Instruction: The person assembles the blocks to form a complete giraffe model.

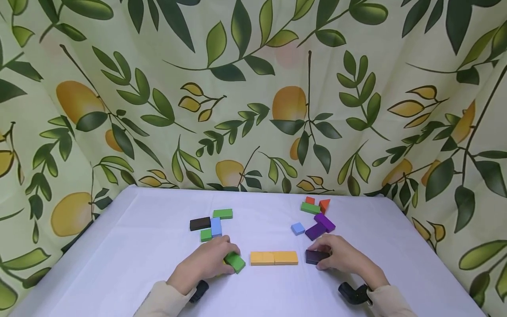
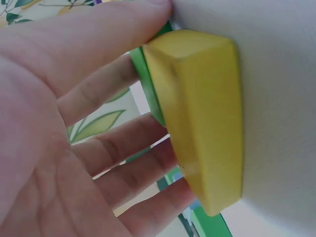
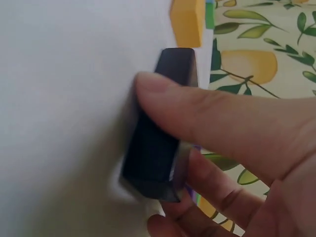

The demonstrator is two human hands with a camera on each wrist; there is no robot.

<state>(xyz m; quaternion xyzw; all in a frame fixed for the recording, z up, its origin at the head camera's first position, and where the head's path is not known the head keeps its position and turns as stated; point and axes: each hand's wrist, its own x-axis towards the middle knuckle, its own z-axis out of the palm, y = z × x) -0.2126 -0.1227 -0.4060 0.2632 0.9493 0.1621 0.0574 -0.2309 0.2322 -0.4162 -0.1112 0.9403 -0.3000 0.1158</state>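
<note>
My left hand point(image 1: 212, 259) grips a green block point(image 1: 236, 261) between thumb and fingers, left of the middle of the table. Close beside that block is a yellow block point(image 2: 212, 123), large in the left wrist view and mostly covered by the hand in the head view. Whether the fingers also hold the yellow one, I cannot tell. On the other side, my right hand point(image 1: 343, 255) pinches a black block point(image 1: 315, 256), its thumb lying across one long face in the right wrist view. Between the hands, two orange-yellow blocks point(image 1: 274, 258) lie end to end, a short gap from the black block.
Behind the left hand lie a dark block point(image 1: 200, 223), a blue block point(image 1: 216, 226) and two green blocks point(image 1: 223, 214). Back right are purple blocks point(image 1: 315, 231), a light blue block point(image 1: 298, 228), a green block point(image 1: 310, 208) and red-orange pieces point(image 1: 324, 205). A patterned curtain point(image 1: 253, 101) hangs behind the table.
</note>
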